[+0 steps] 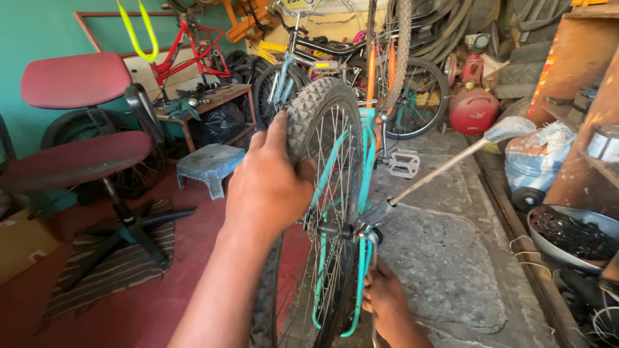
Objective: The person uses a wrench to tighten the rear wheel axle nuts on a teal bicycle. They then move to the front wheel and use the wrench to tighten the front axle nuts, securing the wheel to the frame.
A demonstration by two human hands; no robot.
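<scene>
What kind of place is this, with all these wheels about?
Most likely a bicycle repair workshop: an upturned teal bicycle being worked on, more bicycles against the wall, and spare tyres heaped behind.

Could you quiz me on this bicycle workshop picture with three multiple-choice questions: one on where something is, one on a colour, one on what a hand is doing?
1. Where is the small blue plastic stool?
A. on the red floor left of the wheel
B. on the wooden table
C. hanging on the wall

2. What colour is the seat of the padded office chair?
A. green
B. red
C. black

3. What is the left hand doing?
A. resting open on the floor
B. holding a hammer
C. gripping the knobbly black tyre

Answers: 1 A, the stool stands on the floor between chair and wheel. 2 B, both cushions are red. 3 C, its fingers wrap the tread, while the right hand sits low by the teal bicycle frame.
</scene>
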